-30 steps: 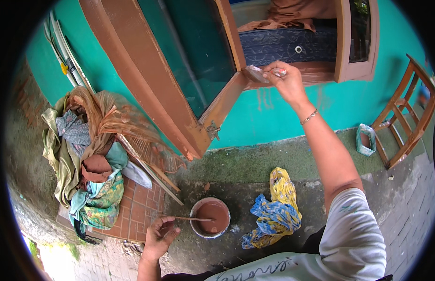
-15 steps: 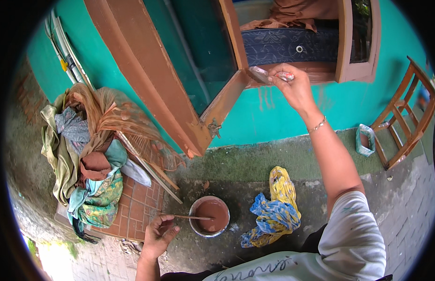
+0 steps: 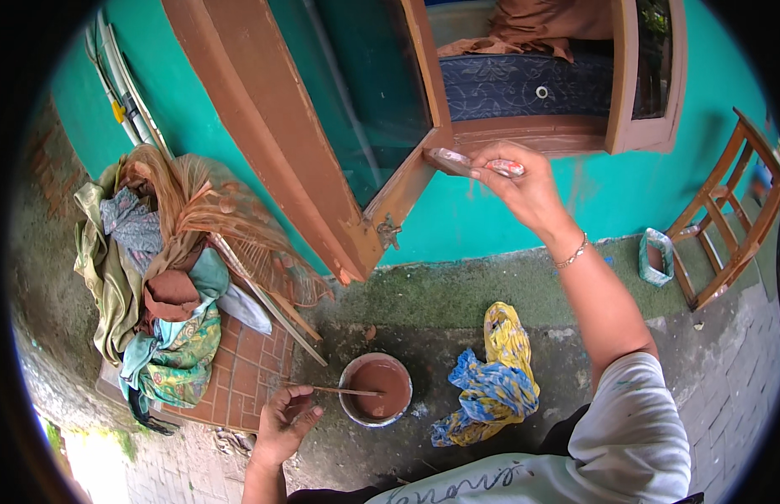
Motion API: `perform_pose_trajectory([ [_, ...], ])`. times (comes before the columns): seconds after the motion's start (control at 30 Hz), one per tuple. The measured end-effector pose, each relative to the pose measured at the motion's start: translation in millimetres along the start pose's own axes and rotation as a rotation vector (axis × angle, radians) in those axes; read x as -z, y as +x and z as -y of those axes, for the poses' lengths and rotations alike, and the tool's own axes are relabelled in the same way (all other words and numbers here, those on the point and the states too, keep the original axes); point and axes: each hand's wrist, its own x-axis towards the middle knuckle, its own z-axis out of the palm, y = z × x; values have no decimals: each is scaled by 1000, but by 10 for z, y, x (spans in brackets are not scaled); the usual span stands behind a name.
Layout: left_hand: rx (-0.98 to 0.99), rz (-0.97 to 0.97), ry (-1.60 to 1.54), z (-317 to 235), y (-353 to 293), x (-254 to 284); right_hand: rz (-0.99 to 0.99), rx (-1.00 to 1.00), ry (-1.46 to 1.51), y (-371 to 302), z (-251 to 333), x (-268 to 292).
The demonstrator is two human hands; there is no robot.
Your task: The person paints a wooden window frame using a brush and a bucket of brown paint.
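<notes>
My right hand (image 3: 524, 186) grips a paintbrush (image 3: 454, 160) with a paint-smeared handle. Its bristle end rests against the lower corner of the open brown window sash (image 3: 411, 186). Lower down, my left hand (image 3: 282, 430) pinches a thin wooden stick (image 3: 340, 390). The stick's other end reaches over the paint bucket (image 3: 345, 409) and touches the brown paint (image 3: 382, 378) inside. The bucket stands upright on the ground.
A yellow-and-blue cloth (image 3: 499, 378) lies right of the bucket. Piled fabrics (image 3: 184, 370) and netting sit at left beside wooden sticks. A small paint-stained container (image 3: 656, 260) stands near a leaning wooden chair frame (image 3: 717, 210). The turquoise wall (image 3: 457, 223) runs below the window.
My right hand has moved the brush slightly left and down, from the corner by the sill onto the sash's lower edge. The left hand and stick stay put.
</notes>
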Motion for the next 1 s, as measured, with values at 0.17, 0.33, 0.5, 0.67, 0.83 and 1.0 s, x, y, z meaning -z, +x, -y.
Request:
perform_pose_trajectory([
  [0.17, -17, 30, 5, 3, 58, -33, -95, 56, -150, 72, -202, 33],
  [0.33, -37, 33, 12, -27, 50, -47, 3, 146, -140, 11, -19, -128],
  [0.5, -15, 17, 20, 1, 28, -31, 141, 275, -120, -208, 351, -247],
  [0.67, -18, 25, 39, -7, 53, -48, 267, 284, -86, -423, 695, -293],
  [0.83, -24, 40, 43, -1, 89, -56, 332, 324, -98, -532, 913, -294],
  [1.0, -21, 25, 0, 22, 34, -31, 249, 257, -46, -291, 856, -119],
])
